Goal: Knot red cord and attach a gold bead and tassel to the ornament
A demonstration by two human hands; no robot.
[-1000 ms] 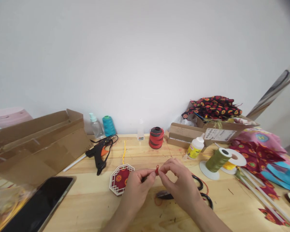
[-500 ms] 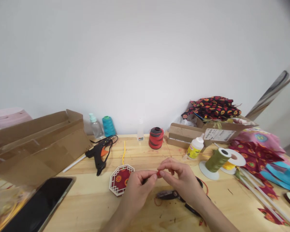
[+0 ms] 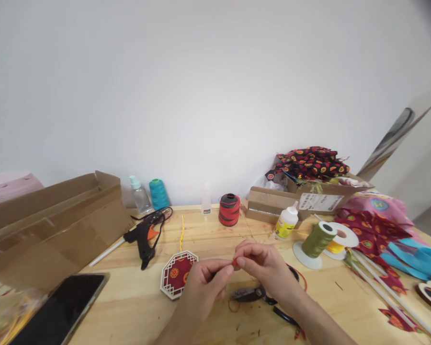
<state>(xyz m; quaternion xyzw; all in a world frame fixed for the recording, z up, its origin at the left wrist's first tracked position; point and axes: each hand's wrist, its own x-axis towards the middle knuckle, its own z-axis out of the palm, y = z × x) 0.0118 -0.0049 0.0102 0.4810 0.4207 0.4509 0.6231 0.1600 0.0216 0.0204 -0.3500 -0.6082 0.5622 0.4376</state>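
My left hand (image 3: 211, 280) and my right hand (image 3: 262, 263) meet fingertip to fingertip over the table. Both pinch a tiny red bit (image 3: 234, 263) that looks like red cord; most of it is hidden by the fingers. Beneath the hands lie black-handled scissors (image 3: 249, 293), partly covered by my right hand. A thin red cord (image 3: 303, 281) curves out beside my right wrist. Left of my left hand lies an octagonal wooden lattice frame (image 3: 165, 278) backed with dark red patterned fabric, a yellow braided cord (image 3: 182, 232) running from its top.
A black glue gun (image 3: 143, 242), a phone (image 3: 57, 311) and a long cardboard box (image 3: 57, 225) occupy the left. Along the back stand a red thread spool (image 3: 229, 211) and a glue bottle (image 3: 286, 221). On the right are a green thread spool (image 3: 319, 239) and fabric scraps (image 3: 366, 227).
The view has shifted slightly, so objects sit a little lower and further left. My hands remain pinched together on the red bit, with only slight finger movement.
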